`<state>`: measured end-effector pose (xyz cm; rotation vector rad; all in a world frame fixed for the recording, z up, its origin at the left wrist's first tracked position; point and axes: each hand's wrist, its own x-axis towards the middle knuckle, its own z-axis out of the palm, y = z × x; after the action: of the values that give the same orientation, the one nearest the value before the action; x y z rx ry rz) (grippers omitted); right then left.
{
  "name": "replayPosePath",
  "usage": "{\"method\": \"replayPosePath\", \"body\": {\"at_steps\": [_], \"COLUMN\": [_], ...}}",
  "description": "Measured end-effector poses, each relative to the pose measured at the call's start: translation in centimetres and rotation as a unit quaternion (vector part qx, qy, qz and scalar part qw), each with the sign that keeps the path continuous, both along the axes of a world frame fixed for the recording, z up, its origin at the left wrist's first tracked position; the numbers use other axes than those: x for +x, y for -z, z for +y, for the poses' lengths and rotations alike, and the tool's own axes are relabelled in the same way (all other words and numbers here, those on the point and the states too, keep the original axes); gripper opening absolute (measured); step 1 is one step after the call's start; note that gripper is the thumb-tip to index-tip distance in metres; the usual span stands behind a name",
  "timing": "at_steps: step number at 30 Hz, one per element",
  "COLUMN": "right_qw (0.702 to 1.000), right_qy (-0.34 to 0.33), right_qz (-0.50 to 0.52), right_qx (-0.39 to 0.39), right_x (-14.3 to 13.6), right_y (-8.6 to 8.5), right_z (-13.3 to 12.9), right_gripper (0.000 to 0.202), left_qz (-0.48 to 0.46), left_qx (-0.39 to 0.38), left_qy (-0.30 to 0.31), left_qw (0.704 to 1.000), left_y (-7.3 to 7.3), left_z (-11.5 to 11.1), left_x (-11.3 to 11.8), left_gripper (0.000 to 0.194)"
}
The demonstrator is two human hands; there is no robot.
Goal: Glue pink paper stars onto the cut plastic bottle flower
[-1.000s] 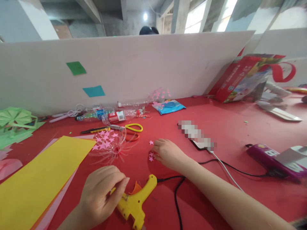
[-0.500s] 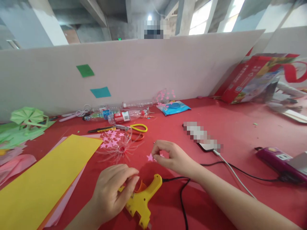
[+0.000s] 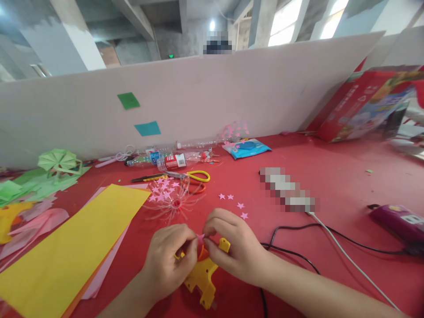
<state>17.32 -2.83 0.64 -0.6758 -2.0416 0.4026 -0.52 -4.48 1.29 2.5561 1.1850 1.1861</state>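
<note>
A small pink paper star (image 3: 200,238), partly covered by fingertips, is pinched between my two hands. My left hand (image 3: 170,256) grips its left side with thumb and forefinger, and my right hand (image 3: 233,243) grips the other side. Just beneath them on the table lies a yellow hot glue gun (image 3: 205,276), partly hidden by my fingers. Beyond my hands rests a clear plastic bottle cut into curling strips (image 3: 176,204), with several pink stars on it. Several loose pink stars (image 3: 240,206) lie on the red table past my right hand.
Scissors (image 3: 198,176), a utility knife (image 3: 149,178) and plastic bottles (image 3: 175,161) sit toward the white partition (image 3: 198,97). At left are yellow paper sheets (image 3: 76,247) and green paper (image 3: 49,181). A blue wipes pack (image 3: 248,148), cables (image 3: 298,226) and a purple device (image 3: 394,223) lie rightward.
My right hand has come from the loose stars back to my left hand, bringing a pink star. The loose stars are now uncovered. The whole view has shifted slightly.
</note>
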Motion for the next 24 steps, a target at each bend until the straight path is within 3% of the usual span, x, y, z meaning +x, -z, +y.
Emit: {"method": "replayPosePath", "body": {"at_steps": [5,10,15,18,21,24], "right_qw": [0.980,0.954,0.943,0.962,0.993,1.000], "right_qy": [0.063,0.090,0.059,0.030,0.026,0.011], "right_qz": [-0.092,-0.162,-0.175,-0.136,-0.053,0.005], "right_qx": [0.164,0.234,0.278,0.233,0.106,-0.012], "right_x": [0.12,0.51,0.58,0.49,0.31,0.11], "right_y": [-0.10,-0.01,0.04,-0.24,-0.39,-0.29], "right_z": [-0.17,-0.05,-0.04,-0.19,-0.39,-0.43], "right_gripper": [0.014,0.022,0.019,0.013,0.010,0.006], "left_qz": [-0.040,-0.070,-0.077,-0.070,-0.055,-0.027], "left_qx": [-0.102,-0.177,-0.191,-0.175,-0.136,-0.108], "left_qy": [-0.004,0.020,0.025,0.024,0.014,0.020], "left_qw": [0.994,0.981,0.978,0.982,0.989,0.994], "left_y": [-0.15,-0.27,-0.21,-0.24,-0.28,-0.33], "left_z": [-0.03,0.01,-0.05,-0.07,-0.08,-0.10], "left_x": [0.15,0.26,0.18,0.12,0.17,0.26], "left_gripper": [0.024,0.034,0.033,0.033,0.031,0.030]}}
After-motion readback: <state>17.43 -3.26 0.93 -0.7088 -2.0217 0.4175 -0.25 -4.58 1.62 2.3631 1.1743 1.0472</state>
